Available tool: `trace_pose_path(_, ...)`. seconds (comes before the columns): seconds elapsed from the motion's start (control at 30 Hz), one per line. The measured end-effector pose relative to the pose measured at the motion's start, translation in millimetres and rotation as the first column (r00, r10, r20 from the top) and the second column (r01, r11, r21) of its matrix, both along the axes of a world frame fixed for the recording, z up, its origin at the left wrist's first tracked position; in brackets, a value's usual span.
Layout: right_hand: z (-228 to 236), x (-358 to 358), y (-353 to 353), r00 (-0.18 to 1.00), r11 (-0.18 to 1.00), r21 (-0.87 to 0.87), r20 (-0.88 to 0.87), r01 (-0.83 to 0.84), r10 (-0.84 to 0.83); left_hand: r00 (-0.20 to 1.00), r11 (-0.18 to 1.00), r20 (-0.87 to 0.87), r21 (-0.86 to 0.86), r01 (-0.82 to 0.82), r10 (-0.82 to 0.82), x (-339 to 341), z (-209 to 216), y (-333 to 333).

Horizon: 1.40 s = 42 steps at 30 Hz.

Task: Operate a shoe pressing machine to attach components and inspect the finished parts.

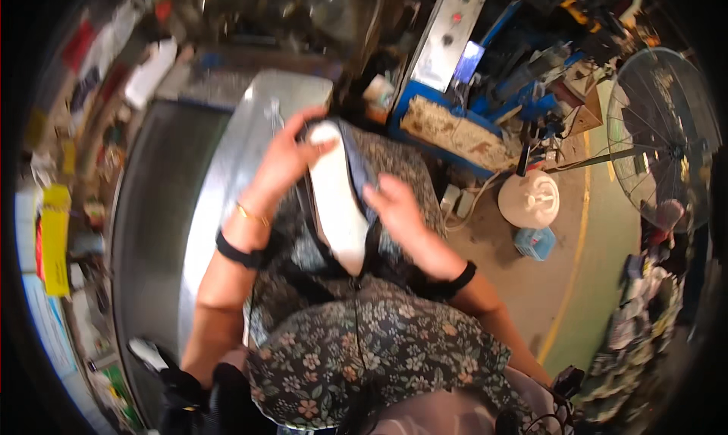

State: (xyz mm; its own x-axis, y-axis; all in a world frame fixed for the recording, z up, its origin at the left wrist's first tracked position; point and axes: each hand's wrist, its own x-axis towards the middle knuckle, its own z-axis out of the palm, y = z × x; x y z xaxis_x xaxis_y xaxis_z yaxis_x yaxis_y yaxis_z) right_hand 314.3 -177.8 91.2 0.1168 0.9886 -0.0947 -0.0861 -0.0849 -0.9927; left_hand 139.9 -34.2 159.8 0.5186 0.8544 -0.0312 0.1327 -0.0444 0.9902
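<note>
A long white shoe last (334, 200), its pale flat underside turned up, lies over my lap with its pointed end toward me. Dark blue-grey shoe upper material (355, 154) wraps its far end and right side. My left hand (297, 153) grips the far, rounded end, thumb laid on the white face. At the right side, my right hand (396, 206) pinches the edge of the dark upper; its fingers are slightly blurred. Under the near end is the dark floral apron (364, 336) over my lap.
A shiny metal sheet (220, 177) and a dark conveyor belt (163, 230) run along my left. Another shoe (148, 354) lies on the belt. To the right stand a blue machine (447, 128), a white lidded container (523, 200), a blue basket (535, 242) and a wire-caged fan (667, 143).
</note>
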Motion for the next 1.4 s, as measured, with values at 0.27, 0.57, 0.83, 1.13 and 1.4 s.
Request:
trace_pose_path(0.27,-17.9,-16.0,14.0,0.968,0.89,-0.445,-0.251,-0.1,-0.017,0.982,0.943,0.19,-0.327,0.056,0.008,-12.6,-22.8,-31.4)
trace_pose_path(0.57,5.8,-24.7,27.7,0.266,0.981,0.186,0.949,-0.049,-0.166,0.999,0.999,0.002,0.014,0.036,-0.036,-0.6,-44.6,-13.9)
trace_pose_path(0.83,6.1,8.9,-12.3,0.809,0.932,-0.282,0.479,-0.226,0.341,0.992,0.985,0.107,-0.151,0.082,-0.066,0.0,-42.7,-16.1)
trace_pose_path(1.13,-28.6,-18.1,-3.1,0.98,0.981,0.101,0.131,-0.166,0.152,0.863,0.864,0.504,-0.451,0.224,0.039,-4.7,-34.2,-5.6)
trace_pose_path(1.4,16.3,-41.8,17.7,0.973,0.99,-0.018,0.184,-0.139,0.14,0.841,0.88,-0.316,-0.037,-0.473,0.439,-8.9,-51.6,-41.2)
